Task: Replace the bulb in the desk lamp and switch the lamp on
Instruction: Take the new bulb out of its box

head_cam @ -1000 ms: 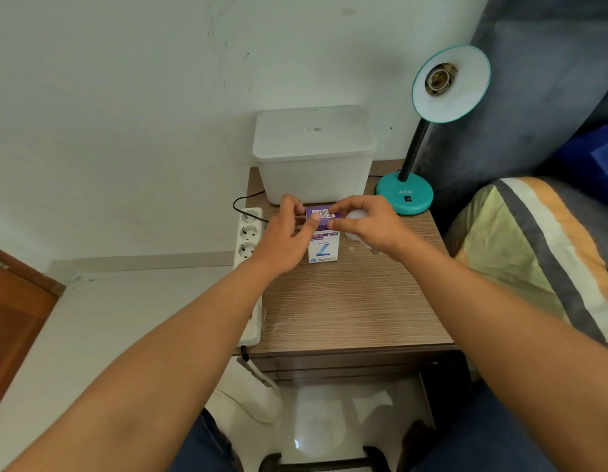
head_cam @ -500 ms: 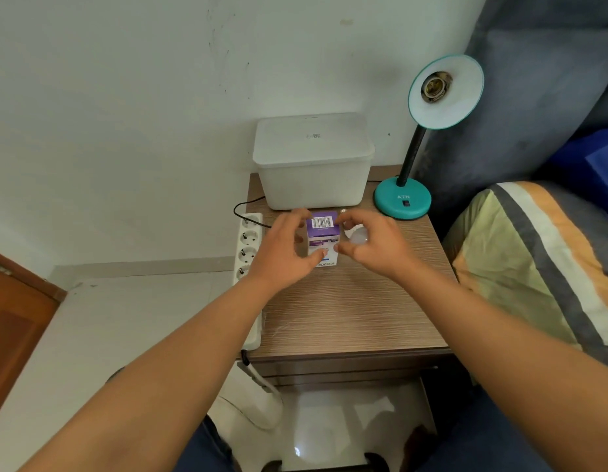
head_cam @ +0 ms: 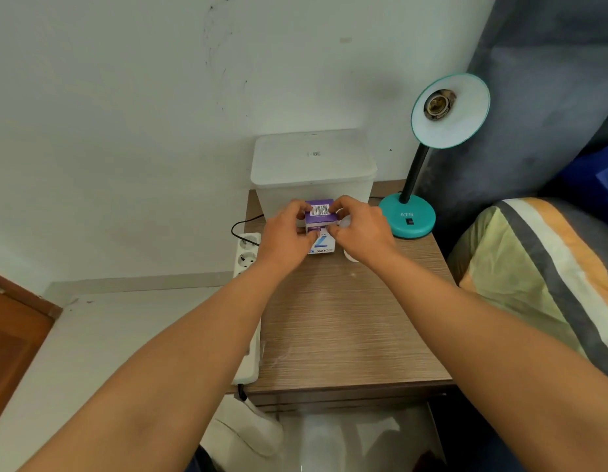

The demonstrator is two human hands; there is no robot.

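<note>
— Bulb box (head_cam: 319,229), head view: we pinch it with left hand (head_cam: 285,238) and right hand (head_cam: 361,233), fingers clamped on its purple end, at table (head_cam: 347,328) centre.

— And the desk lamp (head_cam: 432,158)?

— At two o'clock, socket (head_cam: 436,104) empty. We judge the card light and crushable, the bulb fragile; grip the edges.

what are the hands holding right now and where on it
Both hands grip the small purple and white bulb box: left hand on its left side, right hand on its right, fingertips at the top flap.
</note>
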